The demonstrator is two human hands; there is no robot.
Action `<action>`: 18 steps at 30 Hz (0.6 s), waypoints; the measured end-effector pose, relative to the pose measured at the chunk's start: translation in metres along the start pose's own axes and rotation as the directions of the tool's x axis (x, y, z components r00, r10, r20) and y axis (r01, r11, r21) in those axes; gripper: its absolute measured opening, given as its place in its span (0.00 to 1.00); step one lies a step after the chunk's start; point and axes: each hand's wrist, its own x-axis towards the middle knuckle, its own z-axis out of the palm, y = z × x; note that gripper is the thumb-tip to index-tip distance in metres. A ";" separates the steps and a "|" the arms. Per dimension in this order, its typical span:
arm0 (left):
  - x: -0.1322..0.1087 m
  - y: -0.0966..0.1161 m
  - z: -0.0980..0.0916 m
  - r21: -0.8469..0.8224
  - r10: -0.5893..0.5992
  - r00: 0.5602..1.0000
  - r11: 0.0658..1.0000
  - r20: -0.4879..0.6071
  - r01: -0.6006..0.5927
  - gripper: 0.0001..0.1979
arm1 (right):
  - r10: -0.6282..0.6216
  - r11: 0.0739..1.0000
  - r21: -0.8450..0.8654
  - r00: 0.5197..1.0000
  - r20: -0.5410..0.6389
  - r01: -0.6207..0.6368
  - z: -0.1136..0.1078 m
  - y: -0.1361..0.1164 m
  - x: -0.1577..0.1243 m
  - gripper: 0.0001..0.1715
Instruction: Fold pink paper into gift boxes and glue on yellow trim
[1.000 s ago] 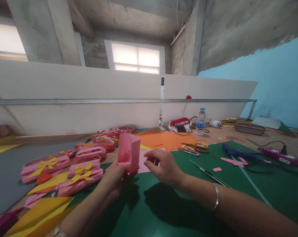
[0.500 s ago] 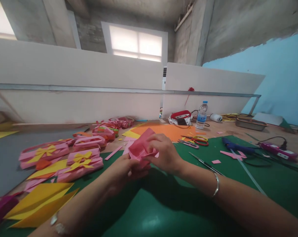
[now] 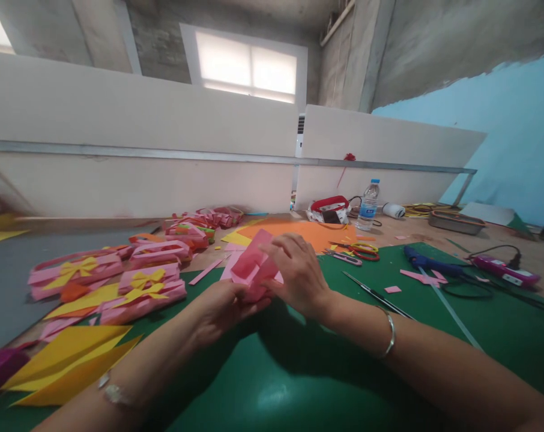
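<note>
The pink paper piece is now low, just above the green mat on the counter, no longer held up tall. Both hands have closed on it: left hand underneath, right hand pressing on top, folding it.

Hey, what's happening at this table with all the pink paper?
A person is working a folded pink paper piece over a green mat. The left hand holds it from below, and the right hand grips it from the top. Finished pink paper baskets with yellow bows lie to the left, and scissors and a water bottle sit farther back.
</note>
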 end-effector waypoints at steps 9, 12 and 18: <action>0.002 0.005 -0.002 -0.083 0.014 0.998 0.997 0.063 -0.009 0.11 | 0.339 0.798 0.418 0.897 0.285 -0.435 0.010 -0.003 -0.002 0.26; 0.000 0.002 -0.002 -0.060 0.002 0.996 0.998 0.094 0.004 0.12 | 0.268 0.837 0.397 0.915 0.302 -0.376 0.013 -0.004 -0.002 0.12; -0.001 0.002 -0.004 -0.005 0.006 0.997 1.000 0.076 -0.006 0.10 | 0.108 0.965 0.241 0.994 -0.014 -0.102 0.004 -0.002 -0.001 0.35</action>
